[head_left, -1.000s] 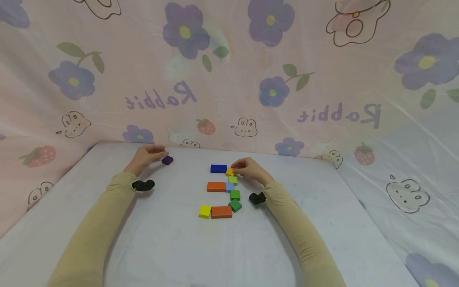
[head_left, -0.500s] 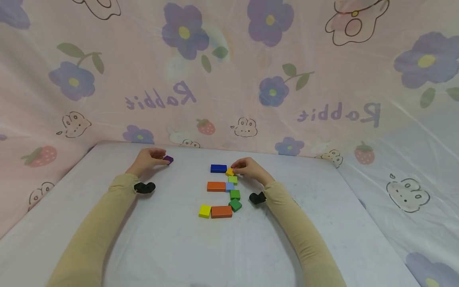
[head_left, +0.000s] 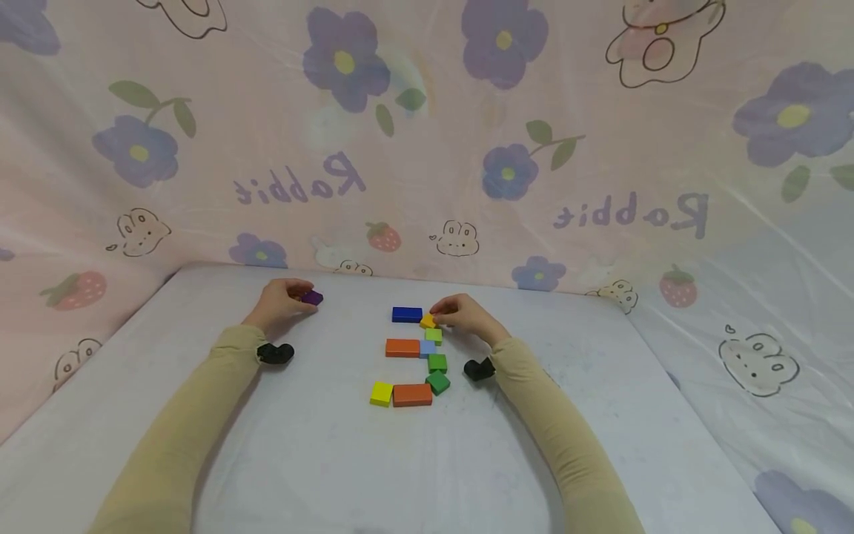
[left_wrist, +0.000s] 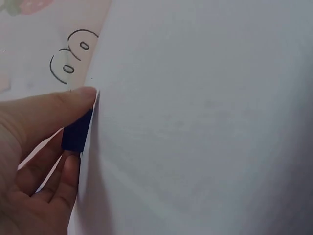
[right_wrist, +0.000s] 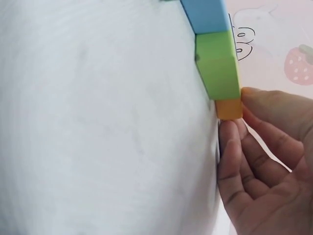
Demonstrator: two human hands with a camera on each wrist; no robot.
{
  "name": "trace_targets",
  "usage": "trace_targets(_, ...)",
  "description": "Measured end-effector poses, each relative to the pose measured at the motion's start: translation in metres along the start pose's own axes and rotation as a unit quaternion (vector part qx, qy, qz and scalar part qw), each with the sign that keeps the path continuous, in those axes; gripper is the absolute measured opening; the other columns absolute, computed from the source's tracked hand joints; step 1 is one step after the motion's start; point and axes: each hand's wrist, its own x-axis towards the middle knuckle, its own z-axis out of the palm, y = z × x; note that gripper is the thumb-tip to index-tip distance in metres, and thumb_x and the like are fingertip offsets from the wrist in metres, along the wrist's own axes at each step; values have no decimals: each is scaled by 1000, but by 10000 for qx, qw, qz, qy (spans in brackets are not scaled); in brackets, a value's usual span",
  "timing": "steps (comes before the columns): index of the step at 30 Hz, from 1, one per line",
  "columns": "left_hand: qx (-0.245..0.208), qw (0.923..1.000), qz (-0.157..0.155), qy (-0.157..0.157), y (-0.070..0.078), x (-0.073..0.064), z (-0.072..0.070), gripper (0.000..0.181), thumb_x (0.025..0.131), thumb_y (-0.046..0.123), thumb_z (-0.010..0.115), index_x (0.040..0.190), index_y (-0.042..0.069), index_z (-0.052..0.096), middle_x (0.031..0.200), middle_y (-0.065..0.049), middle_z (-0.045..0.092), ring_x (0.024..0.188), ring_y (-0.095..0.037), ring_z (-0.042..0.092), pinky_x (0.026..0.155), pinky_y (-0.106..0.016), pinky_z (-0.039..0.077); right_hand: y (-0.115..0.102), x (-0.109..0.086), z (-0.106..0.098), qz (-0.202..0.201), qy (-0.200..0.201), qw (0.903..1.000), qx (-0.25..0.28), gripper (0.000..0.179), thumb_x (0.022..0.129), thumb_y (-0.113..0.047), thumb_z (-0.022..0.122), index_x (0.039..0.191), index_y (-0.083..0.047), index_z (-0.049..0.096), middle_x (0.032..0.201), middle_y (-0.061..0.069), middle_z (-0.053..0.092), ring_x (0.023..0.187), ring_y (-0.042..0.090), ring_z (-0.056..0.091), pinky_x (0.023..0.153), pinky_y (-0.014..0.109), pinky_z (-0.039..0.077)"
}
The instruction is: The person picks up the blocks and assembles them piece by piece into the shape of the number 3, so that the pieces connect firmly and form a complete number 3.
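Note:
At the table's far left, my left hand (head_left: pixel 283 305) has its thumb and fingers around a small purple block (head_left: pixel 312 297). In the left wrist view that block (left_wrist: pixel 77 132) looks dark blue between thumb and fingers. My right hand (head_left: pixel 469 315) pinches an orange-yellow block (head_left: pixel 428 321) at the upper right of a row of blocks. Seen from the right wrist, the thumb and fingertips sit at the end of this orange block (right_wrist: pixel 229 108). A light green block (right_wrist: pixel 219 66) stands right beside it. The dark blue long block (head_left: pixel 407 314) lies to its left.
Below run a light blue block (head_left: pixel 428 348), a green block (head_left: pixel 437 363) and a darker green one (head_left: pixel 437 382). Orange-red long blocks (head_left: pixel 402 348) and a yellow block (head_left: pixel 381 394) lie to their left. A printed curtain (head_left: pixel 427 148) rises behind the white table (head_left: pixel 320 460).
My left hand has closed its thumb and fingers around the purple block, and its wrist has shifted slightly right. The right hand stays at the orange-yellow block.

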Motion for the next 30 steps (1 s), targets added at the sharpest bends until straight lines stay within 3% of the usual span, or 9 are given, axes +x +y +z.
trace_targets(10,327,9991,234,148,3,-1,3,48,82,4,73,124,-10,56,120,-28,58,111,-39,54,97,-47,40,0,-2,0,-90,-12,10000,-21,24,92,-18,65,113,-8,68,106,4,65,90,19,57,80,30,49)
trace_targets(17,209,9994,226,174,4,-1,5,44,81,1,72,121,-9,58,116,-26,60,106,-37,56,94,-45,43,0,-3,1,-135,-14,9999,-12,24,92,-17,65,113,-8,68,106,4,66,90,19,57,80,31,49)
trace_targets(30,19,9993,382,-49,10,3,9,48,82,4,74,125,-7,57,120,-25,59,107,-35,58,95,-45,44,0,-3,0,-159,-6,9999,-24,23,92,-17,65,113,-8,68,106,4,66,90,19,57,79,30,49)
